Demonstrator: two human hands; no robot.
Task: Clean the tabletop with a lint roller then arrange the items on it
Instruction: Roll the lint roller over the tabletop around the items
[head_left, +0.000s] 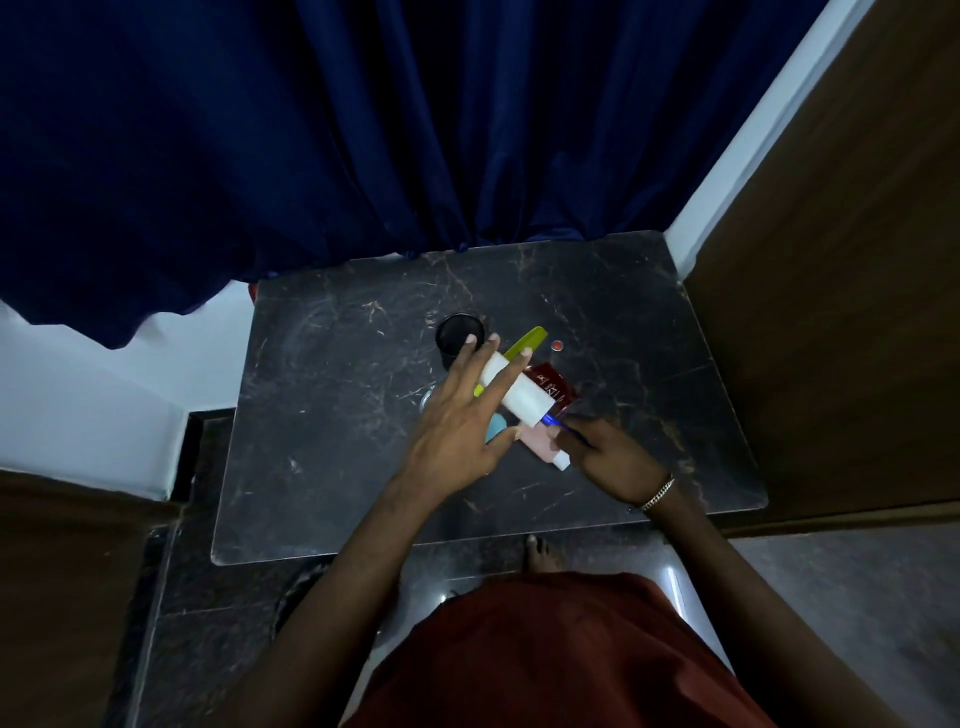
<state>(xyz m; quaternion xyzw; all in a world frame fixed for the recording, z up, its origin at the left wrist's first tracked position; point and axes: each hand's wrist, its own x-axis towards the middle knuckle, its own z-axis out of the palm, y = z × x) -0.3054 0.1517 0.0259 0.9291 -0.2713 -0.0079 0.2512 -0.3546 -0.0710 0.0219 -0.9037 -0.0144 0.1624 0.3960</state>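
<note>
Right hand (605, 454) grips the roller's (517, 389) blue handle, fingers clamped on it, holding the white roll up off the tabletop (322, 415) over the clutter. Left hand (460, 421) is flat, fingers apart, resting along the roll w/o gripping, prob. to steady it or peel a sheet. Items sit bunched mid-table: black cup (458, 332), green comb (527, 343), red packet (553, 387), pink tube (545, 447) (partly hidden), small red cap (557, 345). Surface looks not yet rolled; clutter needs shifting first.

Dim indoor light, wide-angle edge distortion, slight blur
</note>
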